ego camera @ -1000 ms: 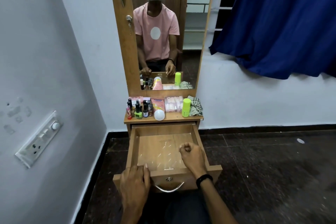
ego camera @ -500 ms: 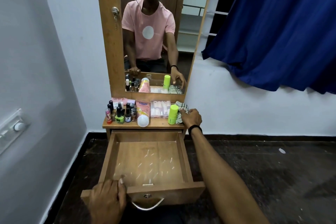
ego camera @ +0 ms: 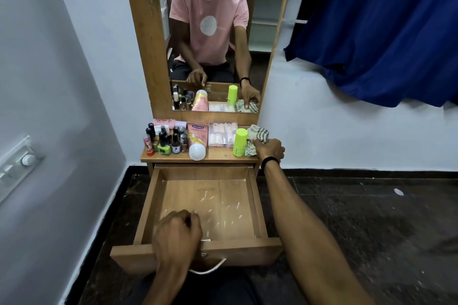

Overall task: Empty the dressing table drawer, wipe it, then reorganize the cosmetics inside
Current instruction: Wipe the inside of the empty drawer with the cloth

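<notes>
The wooden drawer (ego camera: 255, 208) is pulled out and holds only small white specks on its floor. My left hand (ego camera: 177, 236) rests over the drawer's front edge with its fingers curled inside. My right hand (ego camera: 269, 150) reaches to the right end of the table top (ego camera: 220, 156) and grips a checked cloth (ego camera: 257, 135). Beside the cloth stand a lime green tube (ego camera: 240, 142), a clear box of nail tips (ego camera: 222, 134), a pink tube with a white cap (ego camera: 197, 140) and several nail polish bottles (ego camera: 166, 140).
A mirror (ego camera: 213, 32) rises behind the table and reflects a person in a pink shirt. A grey wall with a switch plate (ego camera: 14, 168) is close on the left. A blue curtain (ego camera: 384, 27) hangs at the right. Dark floor (ego camera: 359, 218) surrounds the table.
My right hand left the drawer, reached the table's right end and now closes on the checked cloth. My left hand shifted right along the drawer's front edge. The view moved closer.
</notes>
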